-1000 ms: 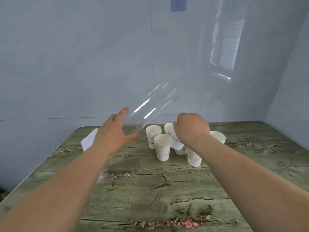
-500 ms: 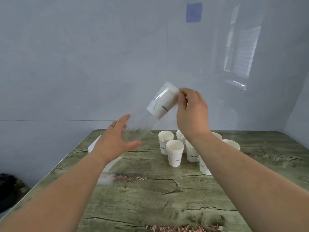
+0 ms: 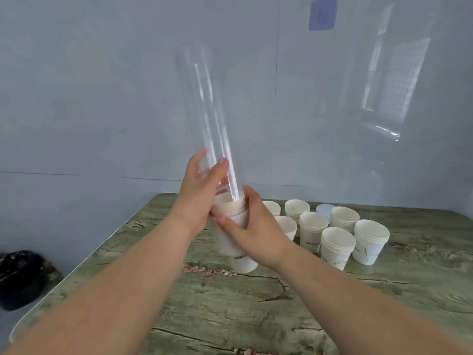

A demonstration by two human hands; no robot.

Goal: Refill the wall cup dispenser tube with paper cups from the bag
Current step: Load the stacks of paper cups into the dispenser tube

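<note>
Looks like early days: right hand [image 3: 256, 234] has its fingers wrapped round a stack of cups [image 3: 243, 263] at the clear tube [image 3: 204, 103]'s lower end, left hand [image 3: 198, 198] curled round the tube just above. Loads more cup stacks [image 3: 337, 242] sit on the surface [image 3: 230, 316] behind.

One view only, head-worn, wide-angle. The scene is taken from the person's eye level, faced forward and down; the green wood-grain tabletop [image 3: 230, 316] is seen near, the pale blue wall [image 3: 102, 98] behind it.
</note>
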